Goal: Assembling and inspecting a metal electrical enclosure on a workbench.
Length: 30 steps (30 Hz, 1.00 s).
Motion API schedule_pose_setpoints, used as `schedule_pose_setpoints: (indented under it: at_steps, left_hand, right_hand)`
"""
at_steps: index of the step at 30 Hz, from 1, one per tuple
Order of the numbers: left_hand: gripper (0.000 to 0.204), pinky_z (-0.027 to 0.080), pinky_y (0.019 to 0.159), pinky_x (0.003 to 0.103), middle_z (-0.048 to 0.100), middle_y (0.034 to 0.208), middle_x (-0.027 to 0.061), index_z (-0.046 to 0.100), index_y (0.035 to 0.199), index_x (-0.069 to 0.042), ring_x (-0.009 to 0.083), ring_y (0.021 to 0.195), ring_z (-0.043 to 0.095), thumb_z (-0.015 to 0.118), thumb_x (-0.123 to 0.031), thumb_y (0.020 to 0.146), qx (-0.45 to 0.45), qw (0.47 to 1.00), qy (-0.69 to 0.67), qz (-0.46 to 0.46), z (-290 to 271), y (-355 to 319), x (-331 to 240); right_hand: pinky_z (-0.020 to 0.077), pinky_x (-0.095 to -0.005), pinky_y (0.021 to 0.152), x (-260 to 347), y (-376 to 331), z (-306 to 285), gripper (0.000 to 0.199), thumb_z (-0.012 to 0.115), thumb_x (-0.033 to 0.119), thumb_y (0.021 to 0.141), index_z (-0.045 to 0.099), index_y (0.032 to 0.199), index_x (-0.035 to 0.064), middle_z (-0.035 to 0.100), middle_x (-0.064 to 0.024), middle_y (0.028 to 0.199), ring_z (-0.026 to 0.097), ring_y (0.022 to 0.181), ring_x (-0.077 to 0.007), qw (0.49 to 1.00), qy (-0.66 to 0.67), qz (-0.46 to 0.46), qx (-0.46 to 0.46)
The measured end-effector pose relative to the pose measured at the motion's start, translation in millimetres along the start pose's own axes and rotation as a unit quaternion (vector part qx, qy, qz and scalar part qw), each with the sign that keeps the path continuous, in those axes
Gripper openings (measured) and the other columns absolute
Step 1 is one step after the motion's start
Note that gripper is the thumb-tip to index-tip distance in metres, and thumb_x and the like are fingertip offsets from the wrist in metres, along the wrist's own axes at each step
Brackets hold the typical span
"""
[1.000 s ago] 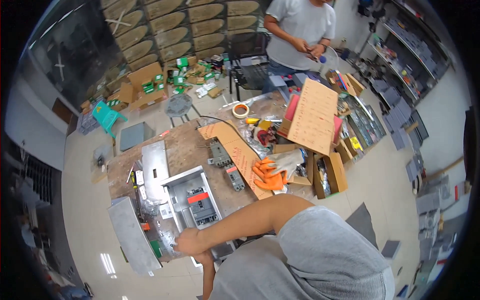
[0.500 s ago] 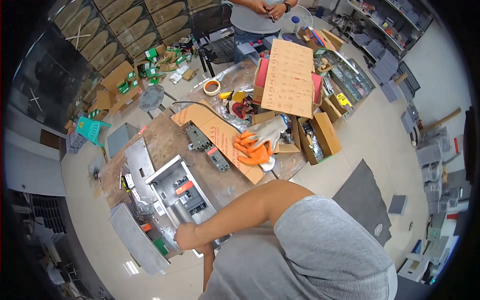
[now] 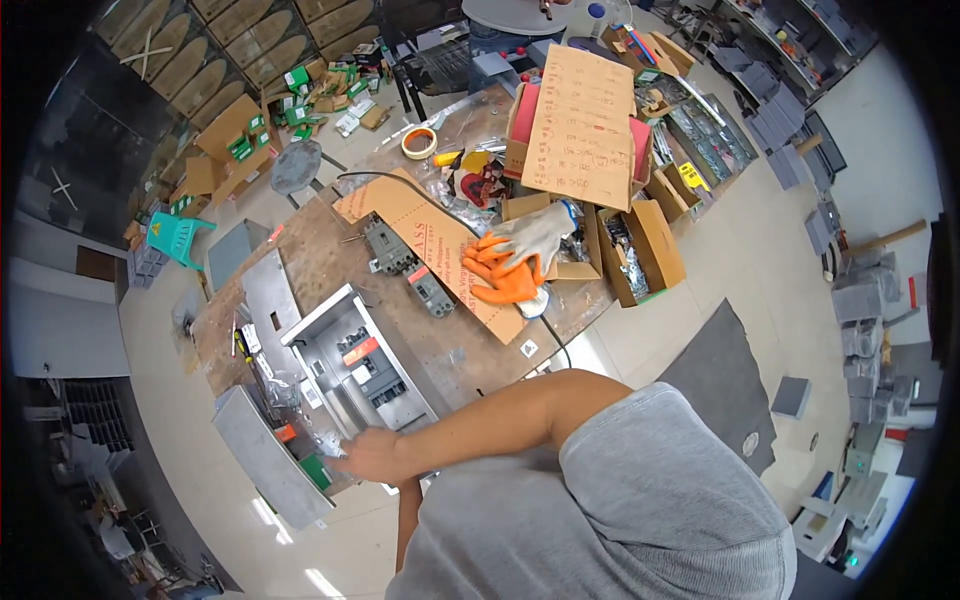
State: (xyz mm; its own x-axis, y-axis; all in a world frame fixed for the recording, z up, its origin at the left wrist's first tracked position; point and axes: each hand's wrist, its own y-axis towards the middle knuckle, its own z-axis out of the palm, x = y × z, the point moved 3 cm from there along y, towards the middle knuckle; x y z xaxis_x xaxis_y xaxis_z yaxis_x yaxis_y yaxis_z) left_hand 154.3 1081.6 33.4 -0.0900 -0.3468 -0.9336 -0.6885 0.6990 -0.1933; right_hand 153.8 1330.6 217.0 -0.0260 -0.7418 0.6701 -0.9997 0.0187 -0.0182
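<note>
My right hand (image 3: 372,456) is at the near end of an open grey metal enclosure (image 3: 425,388), its fingers stretched left toward a small clear plastic bag (image 3: 326,440). Nothing shows in its grasp. My left forearm (image 3: 407,520) rises from below, while the left hand is hidden behind my right wrist and forearm. Inside the enclosure sits a black-and-grey circuit breaker (image 3: 376,378) with an orange-red label. Left of my right hand, a curved grey metal cover (image 3: 262,455) lies along the table edge, with a green piece (image 3: 315,471) beside it.
Two more breakers, one grey (image 3: 388,246) and one red-labelled (image 3: 432,294), lie by a cardboard sheet (image 3: 380,200). Orange-and-grey gloves (image 3: 508,270), a tape roll (image 3: 419,143) and open cartons (image 3: 655,255) stand beyond. A flat metal plate (image 3: 268,288) lies left. Another person stands behind the table.
My right hand has shifted slightly left and up, its fist opening into outstretched fingers. The view has tilted a little, so the other person's hands are largely cut off at the top.
</note>
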Motion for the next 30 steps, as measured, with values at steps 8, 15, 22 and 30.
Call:
schedule_pose_setpoints:
  at_steps: [8, 15, 22, 30]
  left_hand:
    - [0.037, 0.045, 0.093, 0.037, 0.054, 0.119, 0.0108, 0.045, 0.125, -0.008, 0.0201, 0.110, 0.054, 0.052, -0.023, 0.092, 0.024, 0.999, 0.045, 0.011, 4.2, 8.3, -3.7]
    - [0.039, 0.045, 0.092, 0.037, 0.054, 0.119, 0.0108, 0.045, 0.126, -0.008, 0.0208, 0.110, 0.054, 0.054, -0.022, 0.091, 0.044, 0.995, 0.067, 0.055, 31.1, 56.9, -12.6]
    - [0.040, 0.045, 0.092, 0.038, 0.054, 0.120, 0.0108, 0.045, 0.127, -0.008, 0.0214, 0.110, 0.054, 0.055, -0.022, 0.090, 0.087, 0.984, 0.098, 0.120, 61.6, 126.2, -33.6]
    - [0.042, 0.045, 0.091, 0.039, 0.055, 0.120, 0.0107, 0.045, 0.127, -0.008, 0.0222, 0.110, 0.054, 0.057, -0.021, 0.089, 0.113, 0.969, 0.146, 0.162, 89.4, 167.7, -41.9]
  right_hand:
    - [0.0514, -0.0401, 0.061, 8.9, 14.0, 22.4, 0.033, 0.056, 0.020, 0.081, 0.062, 0.106, 0.0000, 0.064, -0.0098, 0.089, 0.066, 0.079, -0.0267, 0.987, -0.111, -0.114, 0.006]
    - [0.0517, -0.0398, 0.060, 19.7, 31.2, 17.0, 0.020, 0.059, 0.019, 0.077, 0.071, 0.081, 0.0040, 0.068, -0.0096, 0.081, 0.067, 0.075, -0.0259, 0.976, -0.176, -0.109, 0.072]
    - [0.0548, -0.0450, 0.064, -7.2, 37.8, 29.4, 0.018, 0.064, 0.013, 0.071, 0.073, 0.083, 0.0045, 0.070, -0.0163, 0.086, 0.069, 0.079, -0.0309, 0.994, -0.011, -0.019, 0.107]
    - [0.0548, -0.0453, 0.065, 8.5, 24.1, 7.7, 0.016, 0.062, 0.016, 0.071, 0.072, 0.076, 0.0053, 0.067, -0.0158, 0.079, 0.069, 0.074, -0.0317, 0.997, -0.029, -0.043, -0.052]
